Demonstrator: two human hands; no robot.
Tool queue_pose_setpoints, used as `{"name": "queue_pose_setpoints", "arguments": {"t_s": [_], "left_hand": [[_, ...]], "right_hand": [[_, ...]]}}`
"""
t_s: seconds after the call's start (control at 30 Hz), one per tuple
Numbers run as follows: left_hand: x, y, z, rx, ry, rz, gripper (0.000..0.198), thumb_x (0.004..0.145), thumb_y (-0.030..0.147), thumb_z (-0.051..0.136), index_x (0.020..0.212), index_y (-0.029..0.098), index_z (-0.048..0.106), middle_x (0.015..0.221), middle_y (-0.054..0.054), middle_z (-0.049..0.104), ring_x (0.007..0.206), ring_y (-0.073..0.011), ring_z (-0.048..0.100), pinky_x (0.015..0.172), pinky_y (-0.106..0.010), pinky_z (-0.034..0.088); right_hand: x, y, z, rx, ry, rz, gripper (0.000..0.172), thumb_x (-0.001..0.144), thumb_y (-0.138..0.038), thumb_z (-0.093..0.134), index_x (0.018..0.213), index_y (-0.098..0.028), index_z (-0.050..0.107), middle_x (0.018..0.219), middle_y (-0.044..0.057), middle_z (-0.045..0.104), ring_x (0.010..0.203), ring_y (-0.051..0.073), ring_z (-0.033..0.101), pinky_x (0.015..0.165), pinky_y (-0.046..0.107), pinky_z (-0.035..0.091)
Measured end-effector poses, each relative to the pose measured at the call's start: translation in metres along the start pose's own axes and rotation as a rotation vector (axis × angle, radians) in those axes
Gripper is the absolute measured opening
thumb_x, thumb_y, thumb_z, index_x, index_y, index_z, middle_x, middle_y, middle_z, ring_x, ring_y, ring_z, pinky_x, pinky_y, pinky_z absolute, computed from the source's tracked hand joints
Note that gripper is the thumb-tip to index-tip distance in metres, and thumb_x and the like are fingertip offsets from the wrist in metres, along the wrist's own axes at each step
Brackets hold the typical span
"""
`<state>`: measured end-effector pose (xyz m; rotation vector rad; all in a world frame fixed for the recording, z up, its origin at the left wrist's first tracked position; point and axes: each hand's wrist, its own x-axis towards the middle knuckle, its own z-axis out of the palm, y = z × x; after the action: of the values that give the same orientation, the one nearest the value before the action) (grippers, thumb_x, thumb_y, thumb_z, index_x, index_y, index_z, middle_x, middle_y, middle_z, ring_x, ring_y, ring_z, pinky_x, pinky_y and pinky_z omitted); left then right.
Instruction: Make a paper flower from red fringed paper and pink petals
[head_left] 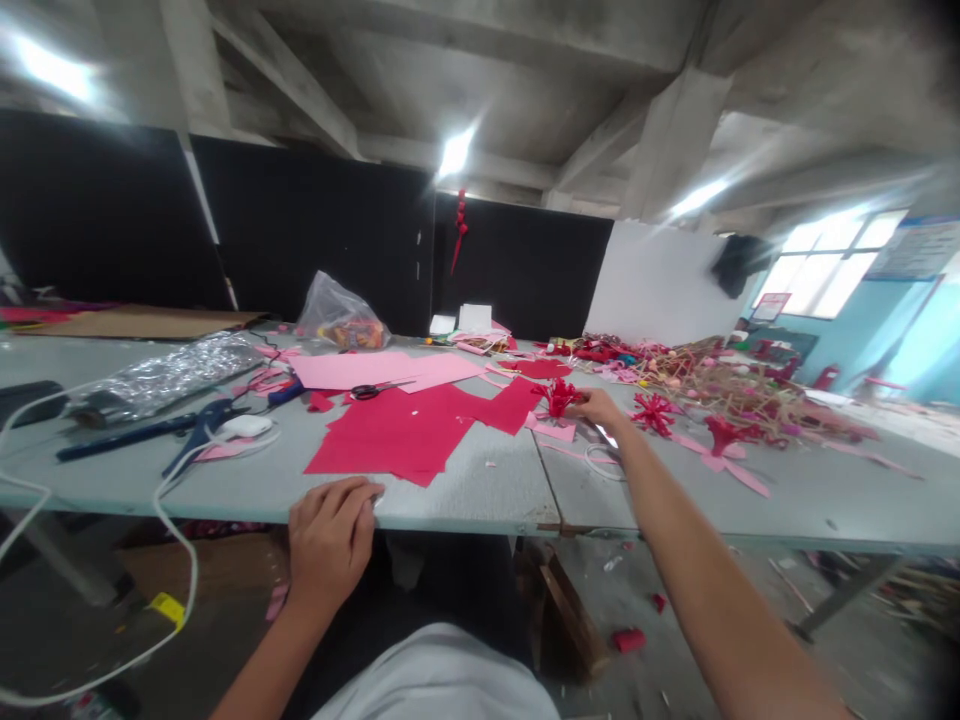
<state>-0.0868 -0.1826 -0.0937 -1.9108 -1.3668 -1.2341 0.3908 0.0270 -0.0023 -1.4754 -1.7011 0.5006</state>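
Observation:
My right hand (596, 408) reaches across the grey-green table (480, 495), its fingertips at the base of a small red paper flower (559, 398), which it seems to pinch. A small shiny object (606, 436) lies just below that wrist. My left hand (330, 535) rests curled at the table's front edge, with nothing visible in it. Red paper sheets (390, 440) lie between my hands, and pink paper (352, 370) lies beyond them. Black-handled scissors (373, 391) sit on the pink paper.
A heap of red-and-pink paper flowers on sticks (712, 385) fills the right of the table. Other items include a blue-handled tool (202, 425), crinkled foil wrap (169, 378), a plastic bag (340, 315), and a white cable (176, 520) hanging over the edge.

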Motion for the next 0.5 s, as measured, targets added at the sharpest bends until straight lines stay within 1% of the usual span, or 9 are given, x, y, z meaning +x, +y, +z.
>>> {"name": "queue_pose_setpoints", "arguments": {"t_s": [0.13, 0.3, 0.4, 0.43, 0.5], "left_hand": [[-0.0007, 0.0011, -0.0014, -0.013, -0.03, -0.015, 0.025, 0.098, 0.019, 0.051, 0.11, 0.021, 0.072, 0.111, -0.01, 0.073, 0.105, -0.029, 0.059, 0.094, -0.045, 0.039], [0.0001, 0.0035, -0.0036, -0.023, -0.029, -0.029, 0.025, 0.098, 0.018, 0.05, 0.11, 0.022, 0.072, 0.112, -0.01, 0.073, 0.105, -0.0292, 0.059, 0.094, -0.045, 0.04], [0.0013, 0.0063, -0.0061, -0.039, -0.035, -0.037, 0.026, 0.098, 0.017, 0.049, 0.109, 0.021, 0.072, 0.112, -0.01, 0.073, 0.106, -0.0291, 0.059, 0.093, -0.045, 0.041], [0.0016, 0.0073, -0.0068, -0.046, -0.039, -0.039, 0.026, 0.098, 0.016, 0.049, 0.109, 0.021, 0.072, 0.112, -0.01, 0.073, 0.106, -0.0289, 0.059, 0.093, -0.044, 0.041], [0.0018, 0.0089, -0.0076, -0.054, -0.032, -0.046, 0.027, 0.098, 0.016, 0.048, 0.109, 0.021, 0.072, 0.112, -0.01, 0.072, 0.106, -0.0286, 0.059, 0.092, -0.044, 0.041]], "right_hand": [[0.0024, -0.0012, -0.0033, 0.032, -0.025, -0.01, 0.047, 0.055, -0.035, 0.084, 0.096, -0.013, 0.079, 0.071, 0.003, 0.074, 0.063, 0.02, 0.062, 0.059, 0.028, 0.044], [0.0057, -0.002, -0.0031, -0.015, -0.01, -0.058, 0.047, 0.056, -0.032, 0.083, 0.099, -0.013, 0.078, 0.074, 0.005, 0.075, 0.067, 0.023, 0.065, 0.064, 0.031, 0.049], [0.0076, 0.0018, -0.0004, -0.025, -0.029, -0.073, 0.053, 0.058, -0.033, 0.084, 0.106, -0.013, 0.077, 0.072, 0.005, 0.075, 0.067, 0.025, 0.068, 0.063, 0.033, 0.052], [0.0084, 0.0037, 0.001, -0.031, -0.021, -0.083, 0.055, 0.059, -0.033, 0.085, 0.109, -0.013, 0.077, 0.073, 0.006, 0.076, 0.067, 0.026, 0.069, 0.064, 0.033, 0.053], [0.01, 0.0072, 0.0038, -0.042, 0.036, -0.117, 0.058, 0.059, -0.032, 0.087, 0.112, -0.013, 0.077, 0.075, 0.007, 0.077, 0.069, 0.027, 0.071, 0.064, 0.034, 0.055]]}}
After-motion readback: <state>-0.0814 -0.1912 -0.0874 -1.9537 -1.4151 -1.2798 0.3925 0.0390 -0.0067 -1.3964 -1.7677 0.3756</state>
